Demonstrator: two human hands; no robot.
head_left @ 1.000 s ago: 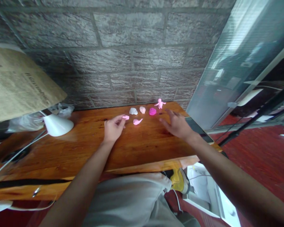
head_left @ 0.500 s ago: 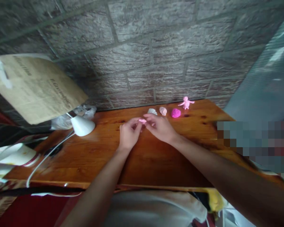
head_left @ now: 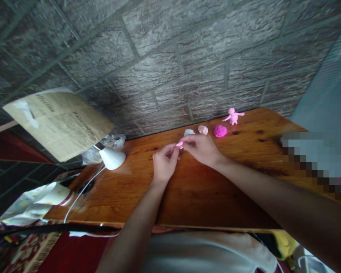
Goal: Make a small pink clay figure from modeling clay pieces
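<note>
My left hand (head_left: 165,163) is closed at the fingertips on a small pink clay-like piece (head_left: 179,145), gripping it from the left between thumb and fingers. My right hand (head_left: 203,149) meets it from the right, with thumb and fingertips pinched on the same piece. The piece is located between the two hands, over the wooden table (head_left: 201,197); contact with the tabletop cannot be determined.

Behind my right hand, along the rear of the table, the items are arranged left to right as follows: a white lump (head_left: 189,132), partly hidden by the hand; a pale pink lump (head_left: 202,130); a magenta lump (head_left: 220,131); and a pink doll-shaped figure (head_left: 232,116), upright with arms spread. The lumps are set apart from one another.

To the left of my hands stands a lamp with a white conical base (head_left: 112,158) and a brown paper shade (head_left: 62,125) bearing printed lettering. A white cable (head_left: 82,191) runs from the base toward the front edge. A textured brick wall (head_left: 159,68) backs the table.
</note>
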